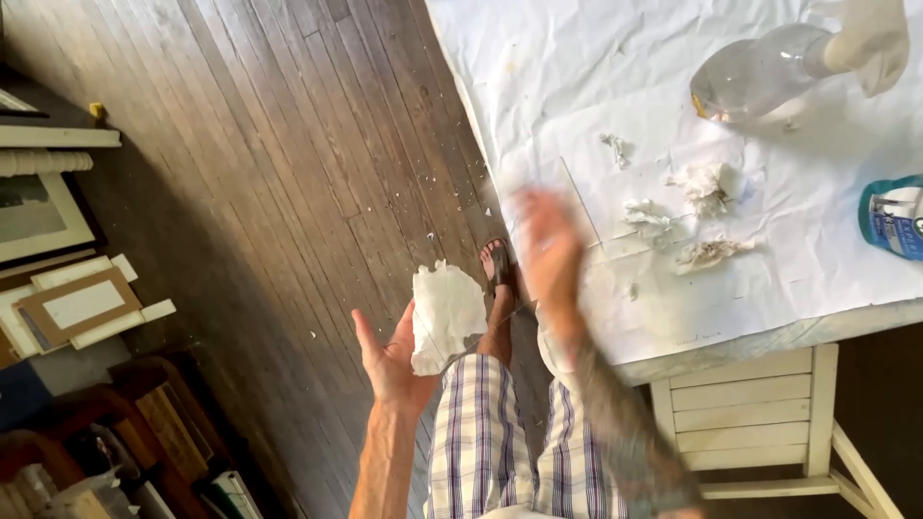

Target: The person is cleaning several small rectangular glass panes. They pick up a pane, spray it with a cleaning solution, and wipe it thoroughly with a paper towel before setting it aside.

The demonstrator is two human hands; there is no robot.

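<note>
My left hand [389, 363] is raised palm up over the wooden floor, with a crumpled white paper wad [447, 312] resting in its fingers. My right hand [548, 245] is blurred by motion, fingers spread, at the near left edge of the table [769, 336], with nothing seen in it. It hovers beside a clear flat pane [582, 207] lying on the white paper covering. Small crumpled paper scraps [702, 183] lie on the covering to the right of that hand.
A clear bottle with a white top [760, 72] lies at the table's far right, and a blue-labelled container [894, 216] sits at the right edge. Picture frames [82, 308] are stacked on the left. My sandalled foot [497, 264] stands on the plank floor.
</note>
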